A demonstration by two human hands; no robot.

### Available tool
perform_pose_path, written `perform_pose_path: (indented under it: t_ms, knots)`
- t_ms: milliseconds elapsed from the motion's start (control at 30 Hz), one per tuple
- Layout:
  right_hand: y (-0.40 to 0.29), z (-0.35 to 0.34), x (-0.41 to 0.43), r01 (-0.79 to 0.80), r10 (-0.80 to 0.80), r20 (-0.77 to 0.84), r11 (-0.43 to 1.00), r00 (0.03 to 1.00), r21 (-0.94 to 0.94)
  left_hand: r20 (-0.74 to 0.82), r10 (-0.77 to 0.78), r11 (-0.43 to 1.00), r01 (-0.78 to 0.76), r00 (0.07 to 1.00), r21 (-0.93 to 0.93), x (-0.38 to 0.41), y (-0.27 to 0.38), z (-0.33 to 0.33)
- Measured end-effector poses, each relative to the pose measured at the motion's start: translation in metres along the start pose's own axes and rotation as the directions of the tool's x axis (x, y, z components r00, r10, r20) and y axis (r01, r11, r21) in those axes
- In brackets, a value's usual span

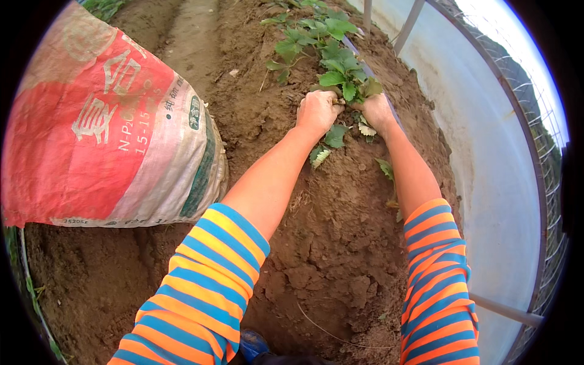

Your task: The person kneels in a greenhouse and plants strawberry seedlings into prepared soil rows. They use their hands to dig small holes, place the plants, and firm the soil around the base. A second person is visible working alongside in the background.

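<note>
Strawberry plants (335, 59) with green, toothed leaves grow along the top of a brown soil ridge (337, 219). At the near plant's base, my left hand (318, 109) has its fingers curled around a short brownish stem piece. My right hand (375, 112) reaches into the same plant from the right, close to my left; leaves hide its fingertips, so its grip is unclear. Below my left hand lie loose-looking green leaves (336, 136). A pale, upturned leaf (366, 129) sits under my right hand.
A large red and white woven fertilizer sack (105, 132), bearing writing, stands left of the ridge. Plastic greenhouse film (488, 191) on metal poles (408, 27) closes off the right side. A bluish drip tube (365, 66) runs beside the plants. A blue shoe (252, 344) shows below.
</note>
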State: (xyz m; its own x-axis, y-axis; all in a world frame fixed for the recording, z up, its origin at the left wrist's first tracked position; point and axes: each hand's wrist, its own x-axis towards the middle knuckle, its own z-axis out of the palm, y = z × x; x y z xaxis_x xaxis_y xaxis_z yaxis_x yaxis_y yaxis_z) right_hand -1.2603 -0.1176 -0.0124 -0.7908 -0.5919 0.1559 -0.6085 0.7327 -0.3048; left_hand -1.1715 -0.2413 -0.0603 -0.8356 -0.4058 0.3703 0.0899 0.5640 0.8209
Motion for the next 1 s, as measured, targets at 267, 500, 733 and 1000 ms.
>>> perform_pose_path:
  t_ms: [267,500,733,1000]
  knots:
    - [0.018,0.01,0.012,0.037,-0.031,0.065,0.994,0.997,-0.099,-0.148,0.1,0.982,-0.073,0.984,0.172,-0.019,-0.001,0.008]
    - [-0.012,-0.014,-0.009,-0.113,0.091,0.068,0.785,0.994,0.609,0.113,-0.349,0.823,0.362,0.93,-0.437,-0.022,-0.007,-0.028]
    - [0.015,-0.017,0.0,-0.299,0.321,0.196,0.311,0.927,0.902,0.072,-0.334,0.903,0.341,0.94,-0.261,-0.009,0.022,-0.018]
    - [-0.002,-0.02,-0.002,-0.325,0.26,0.227,0.448,0.939,0.833,-0.034,-0.269,0.963,0.267,0.963,-0.044,-0.005,0.033,0.017]
